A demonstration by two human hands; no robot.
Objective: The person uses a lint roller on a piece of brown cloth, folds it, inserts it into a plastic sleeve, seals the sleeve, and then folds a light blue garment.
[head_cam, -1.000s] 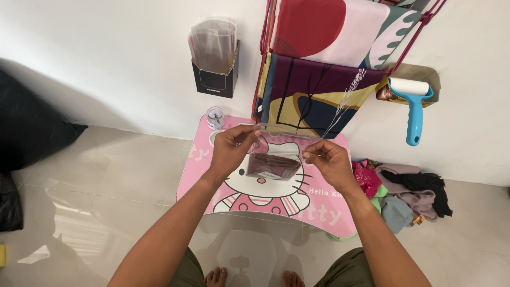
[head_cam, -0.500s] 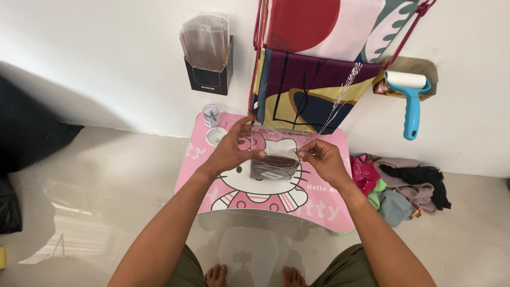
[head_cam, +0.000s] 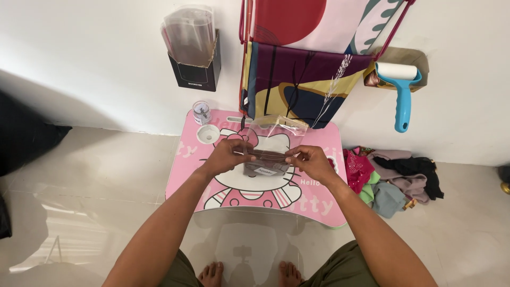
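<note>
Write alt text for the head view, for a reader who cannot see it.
Seen from above, the left hand and right hand hold a clear plastic bag with a folded brown item inside, over a small pink cartoon table. A blue lint roller hangs on the white wall, and clothes lie on the floor.

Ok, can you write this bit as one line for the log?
left hand: holds clear bag | right hand: holds bag | inside: brown folded cloth | under: pink lap table
</note>
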